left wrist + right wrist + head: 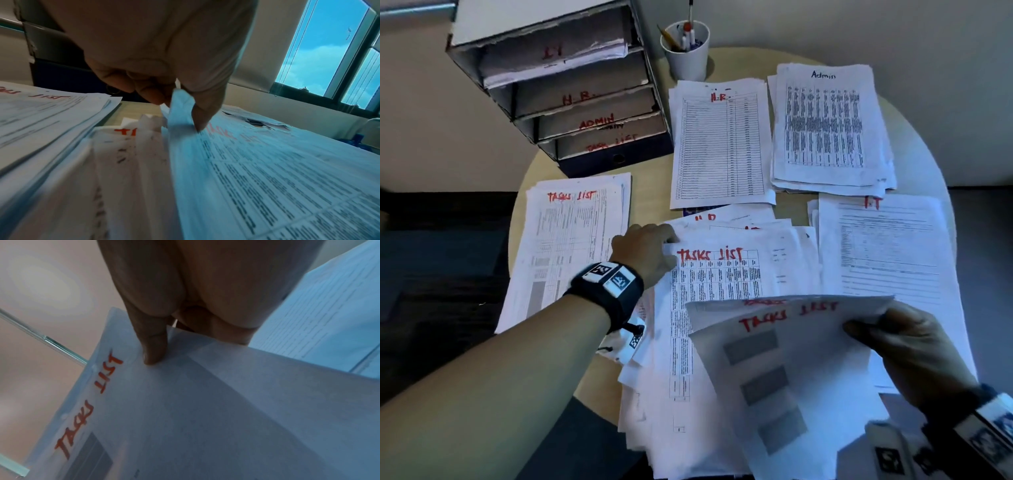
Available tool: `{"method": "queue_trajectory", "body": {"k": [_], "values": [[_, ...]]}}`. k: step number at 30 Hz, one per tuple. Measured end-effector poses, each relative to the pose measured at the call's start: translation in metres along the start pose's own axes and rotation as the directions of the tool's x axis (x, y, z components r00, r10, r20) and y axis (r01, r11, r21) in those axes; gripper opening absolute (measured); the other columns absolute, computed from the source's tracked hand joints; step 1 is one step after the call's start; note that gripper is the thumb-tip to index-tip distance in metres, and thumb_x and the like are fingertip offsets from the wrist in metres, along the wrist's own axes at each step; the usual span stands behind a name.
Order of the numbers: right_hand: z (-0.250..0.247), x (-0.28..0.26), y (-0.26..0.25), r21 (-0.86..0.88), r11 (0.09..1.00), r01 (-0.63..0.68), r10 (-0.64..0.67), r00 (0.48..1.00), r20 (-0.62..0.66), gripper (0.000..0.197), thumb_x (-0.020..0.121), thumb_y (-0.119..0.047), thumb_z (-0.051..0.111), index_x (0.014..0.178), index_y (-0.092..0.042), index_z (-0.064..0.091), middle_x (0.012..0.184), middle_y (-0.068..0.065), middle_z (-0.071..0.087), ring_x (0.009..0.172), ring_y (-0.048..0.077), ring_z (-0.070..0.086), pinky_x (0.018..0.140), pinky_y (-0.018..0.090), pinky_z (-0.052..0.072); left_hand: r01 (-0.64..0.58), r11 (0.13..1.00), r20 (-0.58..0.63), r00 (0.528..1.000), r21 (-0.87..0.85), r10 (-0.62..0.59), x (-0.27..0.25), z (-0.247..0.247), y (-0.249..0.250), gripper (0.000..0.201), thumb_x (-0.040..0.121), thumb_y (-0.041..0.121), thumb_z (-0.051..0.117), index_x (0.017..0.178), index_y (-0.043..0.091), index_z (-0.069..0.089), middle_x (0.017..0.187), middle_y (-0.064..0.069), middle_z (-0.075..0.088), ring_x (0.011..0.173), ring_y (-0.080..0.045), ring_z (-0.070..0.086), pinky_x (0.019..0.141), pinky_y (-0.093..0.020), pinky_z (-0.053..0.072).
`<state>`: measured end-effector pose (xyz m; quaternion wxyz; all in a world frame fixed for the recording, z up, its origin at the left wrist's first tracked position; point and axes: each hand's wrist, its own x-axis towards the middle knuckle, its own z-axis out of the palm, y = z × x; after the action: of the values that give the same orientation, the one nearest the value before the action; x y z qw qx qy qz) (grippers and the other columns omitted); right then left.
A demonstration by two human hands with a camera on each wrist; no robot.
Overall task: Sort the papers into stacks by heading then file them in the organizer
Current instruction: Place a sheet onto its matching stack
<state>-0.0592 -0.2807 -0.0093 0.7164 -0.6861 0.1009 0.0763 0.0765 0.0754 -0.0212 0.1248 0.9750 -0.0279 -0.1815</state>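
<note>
Round and pale wood, the tabletop (650,192) sits against a plain wall and is mostly covered with printed sheets. At its far left corner stands the organizer (571,89), a four-tier tray rack whose shelves read I.T, H.R., ADMIN and TASK LIST in red from top to bottom, with some paper already in the top tier. Just right of it a white cup (686,51) holds pens and a pencil. Four sorted stacks lie around the edges: a Tasks List stack (571,240) at the left, an H.R. stack (720,144) in the far middle, an Admin stack (825,126) beside it to the right, and an I.T stack (887,246) at the right. Between them, nearest the person, an unsorted pile (719,294) is spread loosely, its top sheet headed Tasks List. The left hand (645,251) reaches to that sheet's upper left corner; the left wrist view shows its grip closed on the paper, thumb and fingertips pinching the raised corner. The right hand (904,346) holds a few Tasks List sheets (791,370) lifted above the pile, its grip clamped on their upper right edge, thumb flat on the top page.
</note>
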Motion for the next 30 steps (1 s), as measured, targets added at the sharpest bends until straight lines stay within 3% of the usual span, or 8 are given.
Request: {"method": "queue_trajectory", "body": {"k": [3,5,8,16,19,23,26,30], "values": [[0.001,0.001,0.0,0.043,0.998,0.049,-0.051,0.997,0.06,0.006,0.075,-0.01,0.078,0.078,-0.005,0.076,0.078,0.009,0.072,0.075,0.02,0.065,0.067,0.023,0.051,-0.159,0.954,-0.06,0.987,-0.255,0.149,-0.019,-0.005,0.0,0.002,0.093,0.025,0.066,0.095,0.026,0.066,0.09,0.01,0.061,0.097,-0.019,0.052,0.08,-0.032,0.039],[-0.005,0.002,0.007,-0.139,0.986,0.092,-0.079,0.993,0.093,0.043,0.065,-0.049,0.085,0.075,-0.008,0.073,0.09,0.011,0.068,0.084,0.022,0.063,0.07,0.028,0.047,-0.246,0.848,-0.082,0.968,-0.47,0.236,-0.043,-0.015,0.011,0.005,0.093,0.018,0.068,0.09,0.023,0.067,0.082,0.012,0.064,0.082,-0.007,0.057,0.073,-0.025,0.043],[0.001,0.005,0.007,-0.178,0.979,0.1,-0.089,0.994,0.07,0.023,0.065,-0.034,0.085,0.07,-0.014,0.074,0.128,-0.011,0.064,0.112,0.008,0.063,0.088,0.021,0.051,-0.311,0.702,-0.073,0.935,-0.641,0.347,-0.082,-0.022,0.026,0.006,0.091,0.017,0.07,0.089,0.022,0.067,0.081,0.001,0.067,0.077,-0.013,0.061,0.07,-0.018,0.047],[0.024,0.009,0.009,-0.123,0.988,0.089,-0.091,0.996,-0.013,0.014,0.074,-0.016,0.083,0.085,-0.024,0.078,0.083,-0.002,0.076,0.081,0.012,0.069,0.076,0.023,0.054,0.132,0.299,0.182,0.972,-0.945,0.148,-0.065,-0.022,0.028,0.029,0.08,0.039,0.072,0.099,0.018,0.064,0.096,-0.007,0.069,0.092,-0.024,0.066,0.081,-0.038,0.052],[0.021,0.014,0.013,0.003,1.0,0.027,-0.026,0.991,-0.129,0.054,0.058,-0.052,0.086,0.096,-0.015,0.077,0.097,0.01,0.076,0.092,0.027,0.069,0.086,0.041,0.055,0.25,0.033,0.252,0.96,-0.968,0.119,-0.048,-0.014,0.022,0.046,0.081,0.05,0.051,0.111,0.017,0.062,0.092,-0.005,0.067,0.079,-0.018,0.065,0.072,-0.031,0.05],[0.024,0.025,0.015,0.11,0.993,-0.049,0.072,0.973,-0.217,0.069,0.053,-0.053,0.087,0.105,-0.012,0.069,0.105,0.018,0.073,0.093,0.032,0.067,0.086,0.055,0.052,0.214,0.212,0.224,0.974,-0.954,0.022,-0.057,0.023,0.039,0.014,0.095,0.009,0.057,0.109,0.009,0.06,0.082,0.002,0.067,0.072,-0.012,0.063,0.061,-0.023,0.05],[0.033,0.034,0.016,0.203,0.972,-0.12,0.152,0.977,-0.15,0.058,0.081,-0.006,0.072,0.132,-0.019,0.051,0.114,0.019,0.07,0.101,0.036,0.068,0.087,0.051,0.055,0.183,0.359,0.187,0.982,-0.915,-0.023,-0.071,0.048,0.043,0.024,0.086,0.023,0.063,0.111,0.021,0.064,0.107,0.003,0.075,0.101,-0.019,0.07,0.093,-0.041,0.055],[0.045,0.037,0.026,-0.024,0.953,-0.303,0.299,0.949,-0.103,0.057,0.082,-0.01,0.075,0.132,-0.022,0.051,0.102,0.017,0.074,0.091,0.039,0.071,0.084,0.06,0.054,0.202,0.172,0.18,0.974,-0.964,-0.136,-0.069,0.041,0.04,0.03,0.09,0.015,0.059,0.12,0.017,0.061,0.116,-0.006,0.072,0.111,-0.027,0.067,0.101,-0.047,0.052]]}}
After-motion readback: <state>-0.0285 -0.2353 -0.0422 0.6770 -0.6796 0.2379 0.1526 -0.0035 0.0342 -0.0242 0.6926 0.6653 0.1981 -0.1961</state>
